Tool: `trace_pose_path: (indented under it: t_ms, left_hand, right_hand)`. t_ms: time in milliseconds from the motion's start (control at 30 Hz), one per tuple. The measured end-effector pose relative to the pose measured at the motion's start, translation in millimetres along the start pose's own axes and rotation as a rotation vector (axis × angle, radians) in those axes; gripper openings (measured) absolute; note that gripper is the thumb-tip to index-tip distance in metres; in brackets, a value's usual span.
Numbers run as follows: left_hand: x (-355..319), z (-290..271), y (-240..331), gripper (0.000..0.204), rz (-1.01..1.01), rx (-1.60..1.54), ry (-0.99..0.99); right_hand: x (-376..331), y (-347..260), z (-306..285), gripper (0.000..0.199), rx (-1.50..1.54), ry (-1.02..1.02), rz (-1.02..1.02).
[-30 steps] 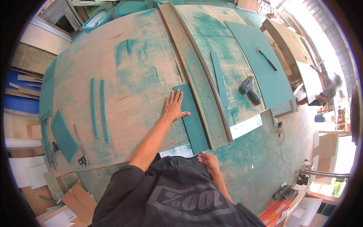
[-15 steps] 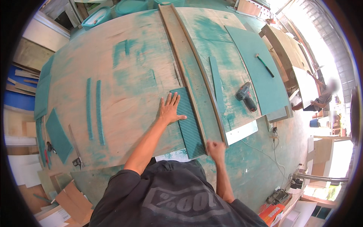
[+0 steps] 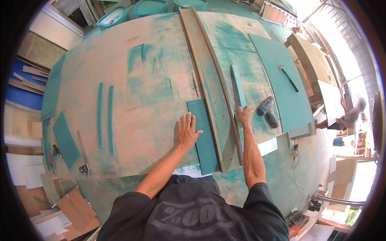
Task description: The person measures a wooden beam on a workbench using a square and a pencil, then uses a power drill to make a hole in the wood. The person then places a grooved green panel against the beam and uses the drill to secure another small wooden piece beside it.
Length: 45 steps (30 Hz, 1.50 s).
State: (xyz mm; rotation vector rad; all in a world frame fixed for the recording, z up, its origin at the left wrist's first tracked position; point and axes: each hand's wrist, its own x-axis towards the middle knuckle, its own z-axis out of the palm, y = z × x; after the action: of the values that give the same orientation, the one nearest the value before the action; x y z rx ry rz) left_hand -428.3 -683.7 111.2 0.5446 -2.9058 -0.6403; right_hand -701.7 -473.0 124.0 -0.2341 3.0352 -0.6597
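Observation:
My left hand [image 3: 186,131] lies flat with fingers stretched out on a teal panel of narrow cross strips [image 3: 207,150]. That ribbed panel sits lengthwise along the left side of a wooden rail [image 3: 196,60]. Beyond a second, parallel rail [image 3: 213,50], my right hand [image 3: 245,115] is closed round the near end of a long flat teal strip [image 3: 238,86]. The strip's far end points away from me. To the right of that hand, a cordless drill [image 3: 265,107] lies on its side.
A large teal-stained worktable [image 3: 140,124] spreads ahead. Two narrow ribbed strips [image 3: 100,116] lie on its left part. A teal board [image 3: 281,106] at right carries a hammer [image 3: 289,78]. Teal tubs [image 3: 150,8] stand behind. Another person [image 3: 349,116] is at far right.
My right hand has moved forward from beside the near end of the rails and taken hold of the flat teal strip, which has shifted slightly. My left hand stays flat on the ribbed panel.

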Motion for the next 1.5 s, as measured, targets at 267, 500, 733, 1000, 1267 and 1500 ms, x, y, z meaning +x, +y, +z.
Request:
trace_pose_path:
  t_ms: [267,500,733,1000,1267,1500]
  left_hand:
    - [-42.0,40.8,23.1,0.078,-0.115,0.054,0.085]
    - [-31.8,41.0,31.0,0.078,-0.145,-0.069,0.071]
    - [-31.5,44.5,28.8,0.079,-0.149,-0.072,0.083]
    - [-32.8,43.3,26.4,0.079,-0.162,-0.056,0.075]
    - [-23.9,36.0,31.3,0.078,-0.153,-0.026,0.103]
    - [-12.1,35.3,23.5,0.079,-0.163,-0.019,0.131]
  right_hand:
    - [-182.9,-82.7,-95.2,0.06,0.849,-0.379,0.157]
    - [-245.3,-61.6,-45.4,0.044,0.316,-0.152,-0.295]
    - [-254.0,-59.5,-23.2,0.043,0.078,-0.092,-0.336]
    - [-246.1,-68.4,-19.7,0.063,0.015,-0.109,-0.411]
    - [-204.9,-61.8,15.7,0.065,0.019,-0.104,-0.583]
    - [-194.9,-76.2,21.2,0.065,0.006,-0.074,-0.628]
